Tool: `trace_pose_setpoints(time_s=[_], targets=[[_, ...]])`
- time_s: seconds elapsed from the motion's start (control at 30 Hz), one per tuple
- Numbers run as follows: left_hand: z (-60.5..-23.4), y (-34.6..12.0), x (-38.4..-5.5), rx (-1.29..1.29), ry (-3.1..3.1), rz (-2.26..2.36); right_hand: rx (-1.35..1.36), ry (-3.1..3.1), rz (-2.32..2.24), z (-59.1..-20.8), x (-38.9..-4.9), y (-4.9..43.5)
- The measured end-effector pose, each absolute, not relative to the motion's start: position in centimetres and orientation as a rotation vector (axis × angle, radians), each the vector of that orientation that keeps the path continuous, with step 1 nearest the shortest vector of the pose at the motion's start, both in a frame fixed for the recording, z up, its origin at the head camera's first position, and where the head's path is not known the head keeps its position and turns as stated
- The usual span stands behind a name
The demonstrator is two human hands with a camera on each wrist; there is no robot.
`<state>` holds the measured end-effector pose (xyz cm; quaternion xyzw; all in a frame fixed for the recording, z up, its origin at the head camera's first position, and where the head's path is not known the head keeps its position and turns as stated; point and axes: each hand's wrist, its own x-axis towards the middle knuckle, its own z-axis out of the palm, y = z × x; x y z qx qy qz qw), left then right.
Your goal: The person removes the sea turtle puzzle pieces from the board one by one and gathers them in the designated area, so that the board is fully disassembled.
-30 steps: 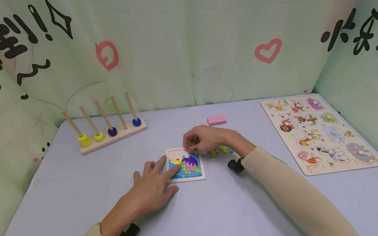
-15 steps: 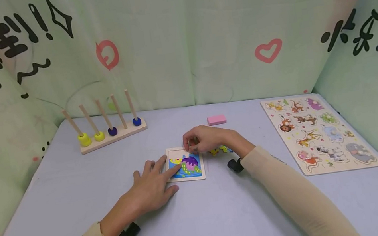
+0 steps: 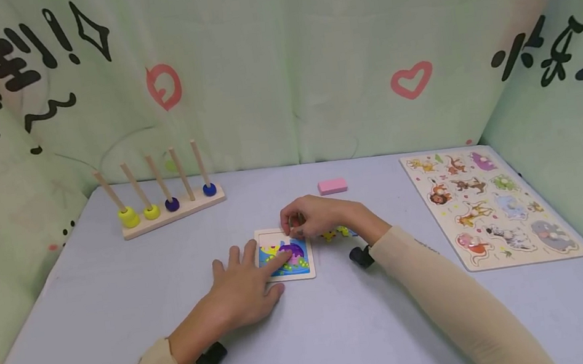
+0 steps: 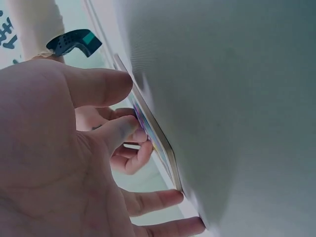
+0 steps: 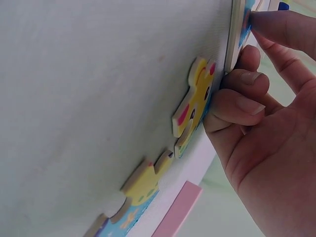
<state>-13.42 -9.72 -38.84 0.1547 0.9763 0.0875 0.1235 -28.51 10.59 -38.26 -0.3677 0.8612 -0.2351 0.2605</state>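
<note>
A small jigsaw puzzle in a wooden frame (image 3: 312, 260) lies mid-table, with blue, purple and yellow pieces in it. My left hand (image 3: 244, 293) has its fingers spread at the frame's left side, the index finger resting on the purple part. At the upper right corner, my right hand (image 3: 319, 214) pinches a puzzle piece with thumb and fingers; the piece is mostly hidden. In the right wrist view, the thumb touches a blue surface at the frame. Loose on the cloth below the right hand lie a yellow animal-face piece (image 5: 196, 101) and a yellow-and-blue piece (image 5: 140, 190).
A pink block (image 3: 332, 186) lies behind the right hand. At the back left stands a wooden peg rack (image 3: 189, 207) with yellow and blue beads. A large animal puzzle board (image 3: 488, 210) lies on the right. Printed cloth walls (image 3: 287, 70) surround the table.
My left hand has shifted slightly right, its index finger reaching further over the puzzle onto the purple part. The right hand stays at the frame's upper right corner.
</note>
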Motion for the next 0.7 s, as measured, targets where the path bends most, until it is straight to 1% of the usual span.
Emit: trace_pose_setpoints(time_s=[0.3,0.7], targets=[[-39.17,-9.18,-13.48,0.445,2.883,0.146,-0.979,2.327,-0.646,-38.34,-28.49,10.49],[-39.28,-9.02,-13.48,0.435,2.892,0.147,-1.009,2.335,-0.659,-38.29,-28.65,10.71]])
